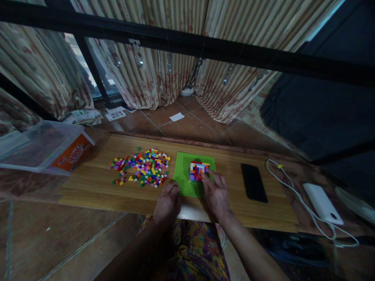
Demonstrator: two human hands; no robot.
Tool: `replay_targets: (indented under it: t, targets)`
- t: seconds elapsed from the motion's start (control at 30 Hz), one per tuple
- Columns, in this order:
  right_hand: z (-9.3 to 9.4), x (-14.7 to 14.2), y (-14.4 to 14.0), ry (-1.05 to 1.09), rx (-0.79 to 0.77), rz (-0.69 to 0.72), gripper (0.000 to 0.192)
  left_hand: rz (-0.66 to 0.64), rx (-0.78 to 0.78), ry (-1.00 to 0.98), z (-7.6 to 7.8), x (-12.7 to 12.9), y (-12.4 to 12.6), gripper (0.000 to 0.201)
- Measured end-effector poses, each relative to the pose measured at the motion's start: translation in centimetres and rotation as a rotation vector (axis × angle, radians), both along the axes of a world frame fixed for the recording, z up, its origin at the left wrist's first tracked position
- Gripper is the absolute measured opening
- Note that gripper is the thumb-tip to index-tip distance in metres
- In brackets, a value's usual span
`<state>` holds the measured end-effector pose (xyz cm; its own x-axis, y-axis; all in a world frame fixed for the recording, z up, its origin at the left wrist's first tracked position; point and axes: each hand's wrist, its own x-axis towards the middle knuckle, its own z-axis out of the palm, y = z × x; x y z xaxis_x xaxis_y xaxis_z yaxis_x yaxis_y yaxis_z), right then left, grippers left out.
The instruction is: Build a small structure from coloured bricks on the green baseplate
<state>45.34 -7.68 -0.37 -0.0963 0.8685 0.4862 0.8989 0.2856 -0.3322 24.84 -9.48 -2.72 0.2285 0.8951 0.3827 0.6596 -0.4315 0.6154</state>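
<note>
A green studded baseplate (181, 183) lies on the wooden board, and a small multicoloured build of toy bricks (198, 171) stands on it. My right hand (216, 195) reaches over the plate's right side. Its thumb and fingertips come together at the build's near right edge, on a small brick that they largely cover. My left hand (168, 203) is curled closed beside the plate's near left corner; its fingers hide whatever they may hold. Left of the plate spreads a loose pile of small coloured bricks (149, 168).
A black phone (254, 182) lies right of the plate. Beyond it are a white power bank (322, 203) and a white cable (288, 181). At far left stands a clear plastic box (38, 152) with an orange label. A dark metal bar (175, 43) crosses before the curtains.
</note>
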Motion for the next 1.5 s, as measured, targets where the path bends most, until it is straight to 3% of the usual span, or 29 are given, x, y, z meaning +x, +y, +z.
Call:
replay_targets:
  t: [0.27,0.47,0.7,1.07,1.27,1.5]
  targets:
    - [2.1,-1.5,-1.7,0.314,0.078,-0.055,0.026,-0.011,-0.02,-0.006,0.2,0.0,0.0,0.02]
    - [2.2,-4.7,-3.0,0.341,-0.09,0.139,0.022,-0.011,-0.013,0.043,-0.2,0.2,-0.3,0.018]
    - [2.3,-8.6,0.2,0.299,-0.314,0.323,0.022,-0.074,0.022,0.188,-1.4,0.5,-1.2,0.026]
    - [1.4,-11.0,6.4,0.087,-0.486,0.312,0.028,-0.041,-0.049,0.156,-0.2,0.5,-1.2,0.021]
    - [1.3,-11.4,7.4,-0.016,-0.504,0.449,0.027,-0.036,-0.046,0.144,-0.2,0.6,-1.1,0.019]
    - [1.7,-11.4,7.0,0.0,-0.472,0.422,0.018,-0.034,-0.018,0.137,-0.4,0.4,-1.1,0.017]
